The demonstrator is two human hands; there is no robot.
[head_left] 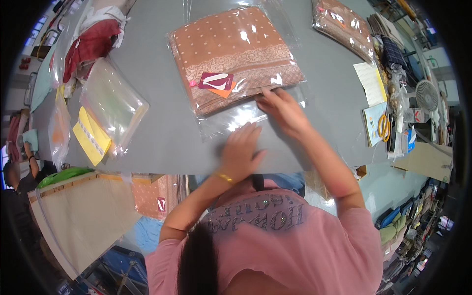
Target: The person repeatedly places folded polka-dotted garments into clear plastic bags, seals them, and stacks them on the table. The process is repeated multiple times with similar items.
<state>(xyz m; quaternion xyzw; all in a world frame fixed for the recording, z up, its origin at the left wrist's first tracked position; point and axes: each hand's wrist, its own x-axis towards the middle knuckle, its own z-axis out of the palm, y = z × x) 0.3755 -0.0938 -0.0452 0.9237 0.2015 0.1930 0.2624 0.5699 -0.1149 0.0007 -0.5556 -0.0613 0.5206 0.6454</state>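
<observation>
A folded brown cloth (231, 44) with white dots and a lace-patterned border lies inside a clear plastic bag (216, 127) on the grey table. A maroon and orange tag (216, 82) shows on the cloth, beside a small pink sticker. My right hand (283, 112) is at the near edge of the packed cloth, fingers bent in against the bag; its thumb is hard to see. My left hand (240, 153) lies palm down over the bag's near end and the table, fingers stretched out and slightly blurred, holding nothing.
Clear plastic bags (115, 101) and a yellow paper (92, 136) lie left, near dark red cloth (93, 46). Another packed brown cloth (344, 27) sits far right. Orange-handled scissors (383, 128) rest on a booklet at right, near a fan (427, 95).
</observation>
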